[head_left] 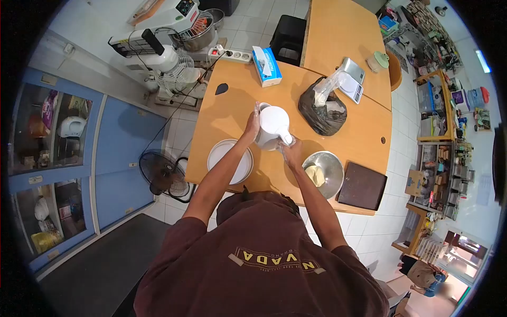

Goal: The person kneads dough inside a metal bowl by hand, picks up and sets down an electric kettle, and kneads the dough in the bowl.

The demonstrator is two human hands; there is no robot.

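A white jug-like container (274, 120) with a rounded top is between my two hands above the table. My right hand (292, 152) is closed around its handle, on the near right side. Along the left side lies my left hand (253, 126), fingers fairly straight and pressed against it, steadying it. A greyish rounded part shows under the white top; its contents are hidden. A white round tub (231, 178) stands beneath my left forearm. Next to my right wrist is a metal bowl (334, 171) with a pale yellow lump (316, 175) inside.
On the wooden table (222, 119) are a blue-white box (266, 66), a black plastic bag (319, 117), a scale (350, 87), a lidded jar (377, 62) and a dark tray (363, 186). A power strip (231, 55) lies at the far edge. Fans and a mixer stand left; another person (422, 274) is far right.
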